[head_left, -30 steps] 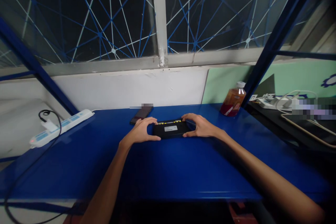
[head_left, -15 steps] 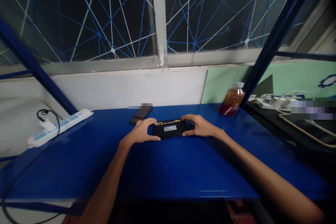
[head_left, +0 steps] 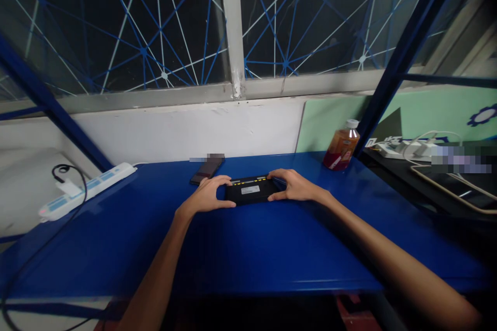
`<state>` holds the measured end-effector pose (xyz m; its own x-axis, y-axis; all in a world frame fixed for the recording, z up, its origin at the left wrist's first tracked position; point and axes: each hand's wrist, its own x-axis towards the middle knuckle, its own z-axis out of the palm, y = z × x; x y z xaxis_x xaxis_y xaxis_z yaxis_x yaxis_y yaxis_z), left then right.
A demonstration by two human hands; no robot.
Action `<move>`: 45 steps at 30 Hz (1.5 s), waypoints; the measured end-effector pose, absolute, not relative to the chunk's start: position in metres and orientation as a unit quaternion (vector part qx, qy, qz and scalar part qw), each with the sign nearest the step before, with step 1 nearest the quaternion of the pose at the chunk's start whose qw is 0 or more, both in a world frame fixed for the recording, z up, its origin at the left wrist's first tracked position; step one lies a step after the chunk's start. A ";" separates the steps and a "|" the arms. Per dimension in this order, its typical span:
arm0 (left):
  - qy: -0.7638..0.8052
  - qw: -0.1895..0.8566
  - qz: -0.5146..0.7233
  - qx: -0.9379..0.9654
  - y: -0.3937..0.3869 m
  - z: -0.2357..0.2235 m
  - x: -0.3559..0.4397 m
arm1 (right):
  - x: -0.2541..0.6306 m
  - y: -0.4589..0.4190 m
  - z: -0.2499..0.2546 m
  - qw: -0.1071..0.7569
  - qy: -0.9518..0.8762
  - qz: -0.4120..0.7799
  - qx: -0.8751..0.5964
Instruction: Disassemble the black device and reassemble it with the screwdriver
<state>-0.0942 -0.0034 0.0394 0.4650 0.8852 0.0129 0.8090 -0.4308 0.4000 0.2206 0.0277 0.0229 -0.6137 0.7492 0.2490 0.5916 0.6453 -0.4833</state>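
A flat black box (head_left: 256, 196) with a white label and a row of yellow marks along its far edge lies on the blue table (head_left: 248, 253). My left hand (head_left: 209, 194) grips its left end, thumb at the near side and fingers at the far side. At the right end, my right hand (head_left: 293, 185) holds it the same way. What kind of device the box is, I cannot make out. Just beyond my left hand a dark smartphone (head_left: 208, 168) rests on the table.
A white power strip (head_left: 93, 189) with a black cable lies at the left. A bottle of reddish-brown drink (head_left: 342, 146) stands at the back right. Blue frame posts (head_left: 404, 57) rise at both sides. Beyond the right post are cables and another power strip (head_left: 407, 150).
The view has shifted slightly. Both hands keep their hold on the black box, which has hardly moved on the table.
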 end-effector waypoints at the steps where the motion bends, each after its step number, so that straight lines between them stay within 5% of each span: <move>1: 0.507 0.171 0.110 0.837 -0.004 0.040 -0.094 | 0.220 0.027 0.023 0.219 -0.879 0.181 -0.383; 45: 0.509 0.163 0.090 0.841 -0.005 0.040 -0.094 | 0.218 0.022 0.027 0.221 -0.883 0.176 -0.375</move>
<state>-0.0937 -0.0049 0.0399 0.4660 0.8847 -0.0137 0.8257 -0.4293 0.3660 0.2179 0.0218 0.0266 -0.6211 0.7400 0.2583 0.5847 0.6569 -0.4761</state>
